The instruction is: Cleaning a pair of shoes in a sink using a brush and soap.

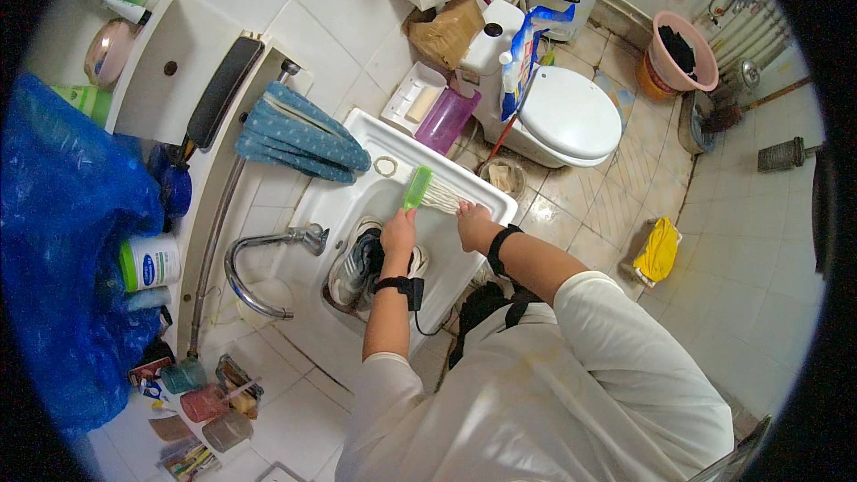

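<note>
My left hand (399, 232) is closed round a green brush (417, 187), which lies against the left ends of several white shoelaces (443, 197). The laces are laid side by side on the flat rim of the white sink (370, 136). At their right end my right hand (476, 225) has its fingers closed on them against the rim. In the basin below my left hand sits a pair of dark and white sneakers (359, 261), partly hidden by my left forearm.
A chrome faucet (254, 281) arches beside the basin. A pale ring-shaped bracelet (386, 166) lies on the rim. Behind it hangs a blue towel (299, 134). A purple-fronted box (446, 120) and a white toilet (571, 114) stand past the sink. Toiletries and a blue plastic sheet (71, 259) fill the left.
</note>
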Demonstrator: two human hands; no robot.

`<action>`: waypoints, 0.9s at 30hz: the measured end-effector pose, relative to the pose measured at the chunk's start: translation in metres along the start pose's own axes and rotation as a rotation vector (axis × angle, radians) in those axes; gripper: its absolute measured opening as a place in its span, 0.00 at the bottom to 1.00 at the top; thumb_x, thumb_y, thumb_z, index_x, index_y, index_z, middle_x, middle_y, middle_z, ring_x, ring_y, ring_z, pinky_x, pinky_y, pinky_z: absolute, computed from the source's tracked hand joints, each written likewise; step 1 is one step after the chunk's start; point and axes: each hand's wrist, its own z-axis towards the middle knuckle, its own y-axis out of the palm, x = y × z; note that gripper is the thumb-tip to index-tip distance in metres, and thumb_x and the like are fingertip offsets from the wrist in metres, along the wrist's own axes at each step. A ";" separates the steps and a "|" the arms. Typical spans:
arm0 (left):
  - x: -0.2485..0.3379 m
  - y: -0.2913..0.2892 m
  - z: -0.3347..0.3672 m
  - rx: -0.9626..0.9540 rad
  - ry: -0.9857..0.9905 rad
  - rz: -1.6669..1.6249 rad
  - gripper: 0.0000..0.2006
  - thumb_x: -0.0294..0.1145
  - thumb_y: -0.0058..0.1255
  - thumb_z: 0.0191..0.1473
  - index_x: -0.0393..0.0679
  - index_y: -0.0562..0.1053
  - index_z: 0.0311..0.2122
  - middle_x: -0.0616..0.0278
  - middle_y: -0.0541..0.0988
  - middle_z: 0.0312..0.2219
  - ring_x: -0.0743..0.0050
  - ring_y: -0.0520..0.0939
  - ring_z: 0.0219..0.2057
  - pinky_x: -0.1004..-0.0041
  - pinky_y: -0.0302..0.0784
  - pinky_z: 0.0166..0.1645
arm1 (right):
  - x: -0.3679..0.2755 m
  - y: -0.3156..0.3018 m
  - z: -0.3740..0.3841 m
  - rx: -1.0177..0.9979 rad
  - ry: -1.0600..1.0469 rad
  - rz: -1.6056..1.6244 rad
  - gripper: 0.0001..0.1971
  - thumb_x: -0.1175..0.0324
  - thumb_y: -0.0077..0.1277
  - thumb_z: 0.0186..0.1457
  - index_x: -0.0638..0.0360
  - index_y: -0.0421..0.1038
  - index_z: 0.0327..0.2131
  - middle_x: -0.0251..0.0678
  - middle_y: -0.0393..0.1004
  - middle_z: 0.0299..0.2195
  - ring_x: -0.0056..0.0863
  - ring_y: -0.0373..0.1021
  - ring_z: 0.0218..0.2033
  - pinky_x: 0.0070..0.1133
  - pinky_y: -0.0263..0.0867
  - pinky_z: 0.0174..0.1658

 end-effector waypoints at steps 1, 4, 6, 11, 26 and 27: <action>0.011 -0.004 -0.002 -0.011 0.017 -0.007 0.19 0.50 0.34 0.54 0.42 0.68 0.33 0.45 0.75 0.24 0.42 0.75 0.28 0.51 0.67 0.33 | 0.002 -0.001 0.002 -0.063 0.004 0.018 0.38 0.53 0.51 0.40 0.68 0.55 0.52 0.43 0.53 0.55 0.32 0.55 0.53 0.22 0.55 0.47; 0.027 -0.003 -0.017 -0.103 0.099 0.014 0.20 0.50 0.34 0.54 0.42 0.68 0.33 0.45 0.75 0.25 0.43 0.75 0.29 0.51 0.67 0.33 | 0.003 -0.020 -0.001 -0.206 0.009 0.068 0.41 0.54 0.51 0.40 0.66 0.49 0.55 0.44 0.47 0.58 0.32 0.49 0.56 0.22 0.52 0.51; 0.018 0.000 -0.018 -0.183 0.165 0.040 0.21 0.50 0.33 0.54 0.41 0.68 0.34 0.45 0.75 0.25 0.43 0.75 0.29 0.52 0.67 0.33 | 0.001 -0.027 -0.003 -0.286 0.014 0.097 0.43 0.55 0.50 0.41 0.65 0.43 0.57 0.44 0.41 0.60 0.32 0.44 0.60 0.22 0.48 0.56; 0.008 -0.007 0.001 -0.052 -0.024 -0.075 0.21 0.49 0.33 0.55 0.40 0.69 0.35 0.44 0.75 0.26 0.42 0.74 0.30 0.52 0.67 0.35 | 0.006 -0.024 -0.008 -0.207 -0.005 0.112 0.41 0.57 0.50 0.40 0.65 0.46 0.56 0.45 0.44 0.59 0.32 0.46 0.59 0.22 0.50 0.55; 0.021 -0.005 -0.025 -0.172 0.168 0.047 0.19 0.47 0.34 0.54 0.39 0.69 0.30 0.43 0.74 0.24 0.41 0.75 0.29 0.51 0.68 0.34 | 0.008 -0.031 -0.004 -0.262 -0.026 0.146 0.40 0.56 0.50 0.40 0.65 0.49 0.55 0.46 0.45 0.58 0.32 0.48 0.58 0.22 0.51 0.55; 0.009 -0.004 -0.018 -0.126 0.073 -0.001 0.19 0.47 0.35 0.54 0.39 0.69 0.31 0.43 0.74 0.25 0.41 0.74 0.30 0.52 0.68 0.34 | 0.004 -0.021 -0.001 -0.262 -0.027 0.144 0.40 0.56 0.50 0.40 0.65 0.49 0.55 0.46 0.45 0.58 0.32 0.48 0.58 0.22 0.51 0.55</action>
